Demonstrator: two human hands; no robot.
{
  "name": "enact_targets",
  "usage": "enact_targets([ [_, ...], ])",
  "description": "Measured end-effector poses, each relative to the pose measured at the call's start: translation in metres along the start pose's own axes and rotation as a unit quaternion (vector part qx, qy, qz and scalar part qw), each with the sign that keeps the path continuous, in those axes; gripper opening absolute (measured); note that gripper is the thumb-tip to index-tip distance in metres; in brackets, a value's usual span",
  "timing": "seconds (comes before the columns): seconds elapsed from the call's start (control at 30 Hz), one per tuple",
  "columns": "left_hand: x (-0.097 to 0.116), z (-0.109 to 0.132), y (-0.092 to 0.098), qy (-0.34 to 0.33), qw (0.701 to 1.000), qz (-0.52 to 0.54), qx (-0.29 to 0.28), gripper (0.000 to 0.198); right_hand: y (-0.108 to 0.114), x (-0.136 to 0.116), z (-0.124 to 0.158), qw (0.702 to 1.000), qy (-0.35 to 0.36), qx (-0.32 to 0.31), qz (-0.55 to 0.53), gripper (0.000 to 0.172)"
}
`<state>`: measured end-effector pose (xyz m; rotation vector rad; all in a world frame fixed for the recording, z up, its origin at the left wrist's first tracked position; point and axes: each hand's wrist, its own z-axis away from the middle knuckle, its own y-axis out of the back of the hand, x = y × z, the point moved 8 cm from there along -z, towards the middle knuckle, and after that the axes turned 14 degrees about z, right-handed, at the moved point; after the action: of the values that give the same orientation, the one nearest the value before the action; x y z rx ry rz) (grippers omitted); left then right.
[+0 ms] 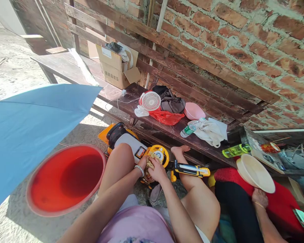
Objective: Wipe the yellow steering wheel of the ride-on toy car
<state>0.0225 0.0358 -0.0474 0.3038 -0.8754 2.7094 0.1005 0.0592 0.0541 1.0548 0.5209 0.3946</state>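
My left hand (142,163), with a white bead bracelet at its wrist, and my right hand (157,170) both grip a crumpled tan rag (149,167). The rag presses against the yellow steering wheel (160,156) of a yellow, black and white ride-on toy car (125,141). Part of the wheel is hidden behind the rag and my fingers. A bare knee (119,162) rises to the left of my hands, and a bare foot (179,150) rests beyond them to the right.
A red basin of water (66,179) sits at left, under a blue umbrella (32,131). Another person's hand (259,198) holds a cream bowl (255,173) at right. A wooden bench (152,125) against a brick wall (243,44) carries a fan, bottle, cloths and pink bowl.
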Motion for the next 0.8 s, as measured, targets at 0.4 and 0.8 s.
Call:
enact_targets([
  [0.4,0.000,0.016,-0.004,0.015,0.999,-0.014,0.034,0.031,-0.022,0.035,0.026,0.990,-0.100,0.089,-0.045,0.065],
  [0.8,0.002,0.012,0.002,0.014,0.997,-0.062,0.036,0.029,0.069,0.050,-0.030,0.989,-0.108,0.079,0.065,0.078],
])
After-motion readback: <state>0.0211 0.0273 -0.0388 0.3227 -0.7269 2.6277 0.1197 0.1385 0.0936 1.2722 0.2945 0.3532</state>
